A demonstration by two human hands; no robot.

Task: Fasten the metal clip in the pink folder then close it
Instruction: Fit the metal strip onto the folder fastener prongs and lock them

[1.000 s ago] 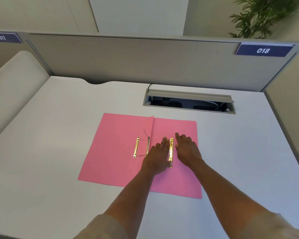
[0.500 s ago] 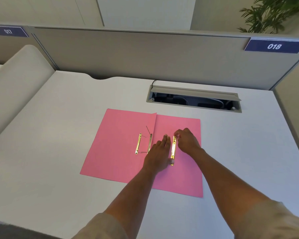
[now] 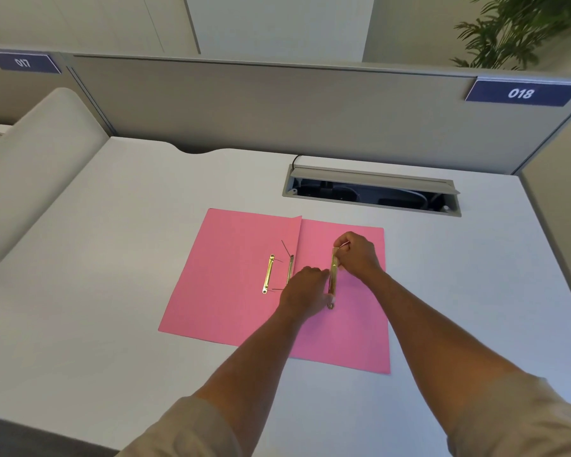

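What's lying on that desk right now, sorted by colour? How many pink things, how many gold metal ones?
Pink: 1, the open folder.
Gold metal: 3, the loose strip on the left flap, the strip by the fold, and the bar both hands are working on.
Total: 4.

White desk [image 3: 112,258], grey partition [image 3: 277,103], potted plant [image 3: 515,28] behind.

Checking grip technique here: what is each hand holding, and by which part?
Both hold the metal clip bar: right hand pinches its far end, left hand grips its near end, over the open pink folder.
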